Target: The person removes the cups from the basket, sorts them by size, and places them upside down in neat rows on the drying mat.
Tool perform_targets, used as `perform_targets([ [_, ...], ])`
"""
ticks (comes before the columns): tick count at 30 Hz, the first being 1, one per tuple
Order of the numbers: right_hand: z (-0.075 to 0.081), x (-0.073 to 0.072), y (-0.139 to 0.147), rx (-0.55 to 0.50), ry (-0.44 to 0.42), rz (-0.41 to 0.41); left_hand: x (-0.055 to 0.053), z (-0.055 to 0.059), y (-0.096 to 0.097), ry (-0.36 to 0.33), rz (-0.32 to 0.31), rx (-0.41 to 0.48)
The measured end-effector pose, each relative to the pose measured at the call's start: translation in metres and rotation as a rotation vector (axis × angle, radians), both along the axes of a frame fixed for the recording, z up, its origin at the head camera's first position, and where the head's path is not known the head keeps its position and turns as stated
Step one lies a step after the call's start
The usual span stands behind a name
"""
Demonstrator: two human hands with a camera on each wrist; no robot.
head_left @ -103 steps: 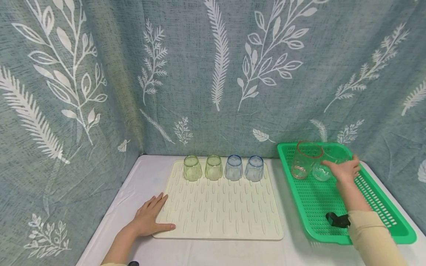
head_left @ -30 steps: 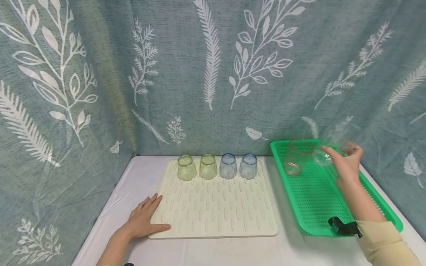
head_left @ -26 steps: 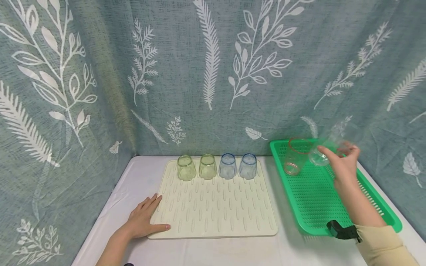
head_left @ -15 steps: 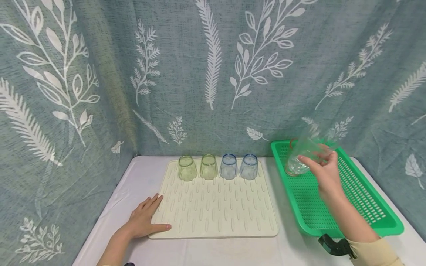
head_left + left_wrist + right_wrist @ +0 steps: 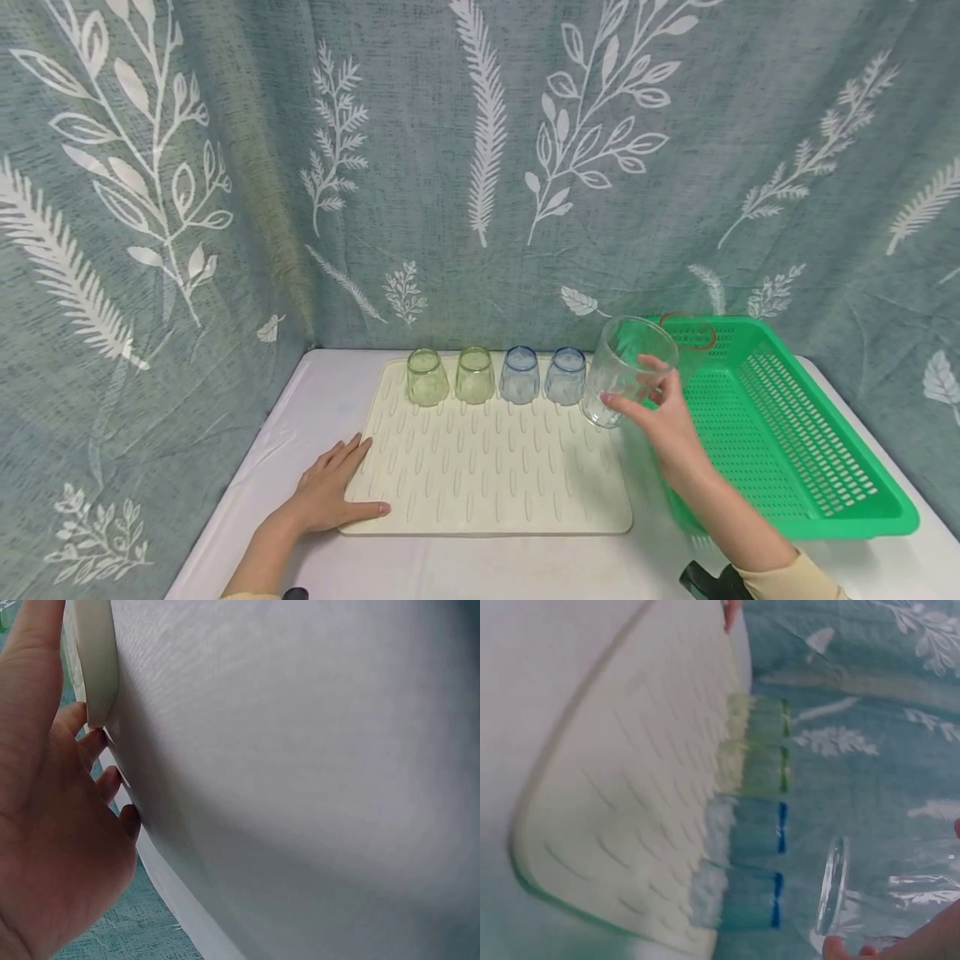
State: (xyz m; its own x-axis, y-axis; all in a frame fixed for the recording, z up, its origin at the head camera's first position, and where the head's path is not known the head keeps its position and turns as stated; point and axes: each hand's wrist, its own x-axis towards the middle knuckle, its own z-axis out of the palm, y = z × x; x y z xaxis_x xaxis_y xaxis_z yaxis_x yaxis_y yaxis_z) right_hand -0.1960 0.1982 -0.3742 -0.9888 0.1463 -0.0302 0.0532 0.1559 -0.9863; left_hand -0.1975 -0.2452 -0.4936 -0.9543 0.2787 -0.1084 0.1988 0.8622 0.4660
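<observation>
My right hand [image 5: 663, 421] grips a tall clear drinking glass [image 5: 621, 354] near its lower part, thumb in front and fingers round the far side. The glass tilts slightly, mouth up, over the back right corner of the cream drying mat [image 5: 495, 475], beside a blue glass [image 5: 566, 377]. In the right wrist view its thick base [image 5: 831, 889] shows apart from the mat. My left hand [image 5: 330, 487] lies with spread fingers on the mat's left edge; in the left wrist view, fingertips [image 5: 94, 741] touch the mat's edge [image 5: 101, 667].
Along the mat's back stand two green glasses [image 5: 474, 377] and another blue glass [image 5: 520, 377]. A green plastic basket [image 5: 892, 508] sits at the right, with a red-rimmed glass [image 5: 697, 335] partly hidden at its back left. A leaf-patterned curtain [image 5: 435, 192] hangs behind the table.
My right hand has lifted the clear glass out of the basket and carried it left, past the red-rimmed glass, to over the mat. My left hand has stayed on the mat's edge.
</observation>
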Motion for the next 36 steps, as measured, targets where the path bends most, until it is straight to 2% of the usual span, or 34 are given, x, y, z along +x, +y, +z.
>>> perform_targets([
  [6, -0.02, 0.005, -0.015, 0.038, -0.044, 0.044, 0.001, 0.002, 0.001, -0.004, 0.001, -0.002],
  [15, -0.048, 0.01, -0.032, 0.032, -0.032, 0.097, 0.001, 0.005, 0.003, -0.002, 0.005, -0.003],
  [23, -0.065, 0.015, -0.039, 0.039, -0.051, 0.131, 0.002, 0.004, 0.004, 0.004, 0.017, -0.007],
  [29, -0.074, 0.017, -0.042, 0.07, -0.056, 0.148, 0.005, 0.009, 0.007, 0.01, 0.012, -0.008],
  [32, -0.076, 0.018, -0.042, 0.075, -0.051, 0.156, 0.007, 0.013, 0.012, 0.044, 0.013, 0.012],
  [36, -0.078, 0.017, -0.042, 0.067, -0.043, 0.165, 0.01, 0.02, 0.025, 0.145, 0.034, 0.093],
])
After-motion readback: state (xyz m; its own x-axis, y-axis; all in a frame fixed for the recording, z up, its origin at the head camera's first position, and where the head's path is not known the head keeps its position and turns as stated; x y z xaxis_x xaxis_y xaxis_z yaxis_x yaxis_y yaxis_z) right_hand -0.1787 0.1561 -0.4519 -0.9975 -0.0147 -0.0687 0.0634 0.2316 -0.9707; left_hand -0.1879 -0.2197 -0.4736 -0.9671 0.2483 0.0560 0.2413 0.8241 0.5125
